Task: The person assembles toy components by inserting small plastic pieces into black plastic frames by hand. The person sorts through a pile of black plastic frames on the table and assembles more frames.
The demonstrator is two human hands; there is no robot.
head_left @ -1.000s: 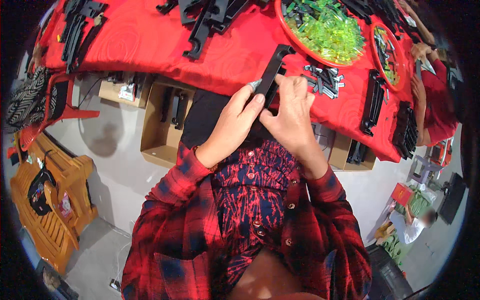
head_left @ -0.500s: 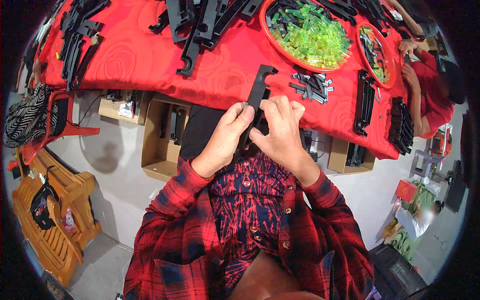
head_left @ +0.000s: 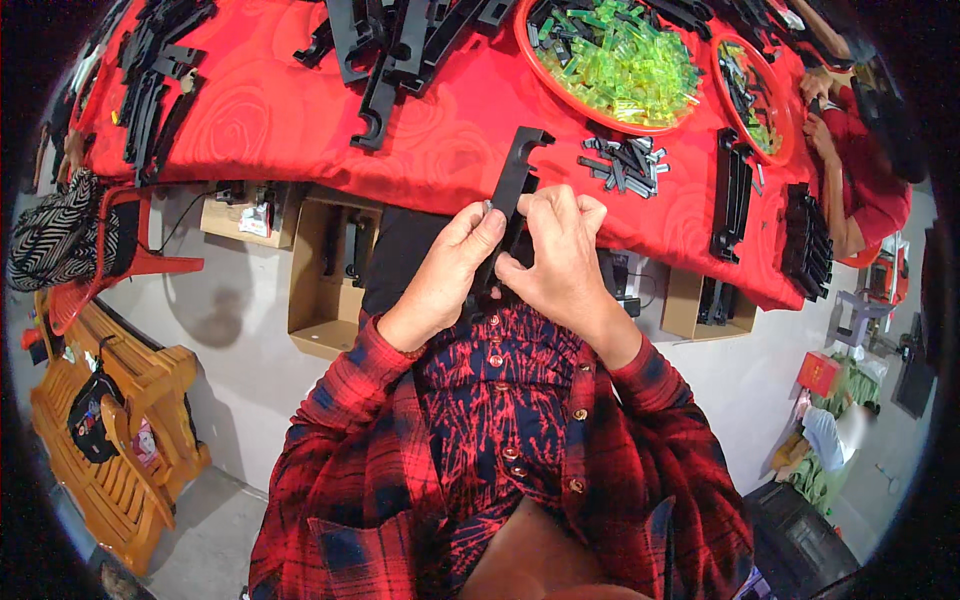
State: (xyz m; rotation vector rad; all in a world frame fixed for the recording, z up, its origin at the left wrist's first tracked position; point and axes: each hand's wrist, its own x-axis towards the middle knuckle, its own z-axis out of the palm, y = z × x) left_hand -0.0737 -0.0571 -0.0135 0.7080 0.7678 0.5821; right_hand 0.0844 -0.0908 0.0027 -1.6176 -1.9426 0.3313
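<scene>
A long black plastic part (head_left: 515, 175) with a hooked far end is tilted up in front of my body, at the near edge of the table. My left hand (head_left: 448, 268) is closed on its left side, with the thumb along it and a small grey tip showing at the fingers. My right hand (head_left: 562, 255) is closed against the right side, its bent fingers pressing near the middle. Just beyond it lies a small pile of dark and grey short pieces (head_left: 628, 165). The part's lower end is mostly hidden by my hands.
On the red tablecloth (head_left: 260, 110) stand a red basin (head_left: 590, 122) of yellow-green and dark pieces and a smaller red tray (head_left: 787, 150). More black parts (head_left: 380, 105) lie at the back and right. A person's hand (head_left: 822, 130) works at the far right. Cardboard boxes (head_left: 315, 325) stand underneath.
Both hands stay closed on the black part with hardly any movement. The whole view has shifted slightly. The hands of the person at the right have moved a little.
</scene>
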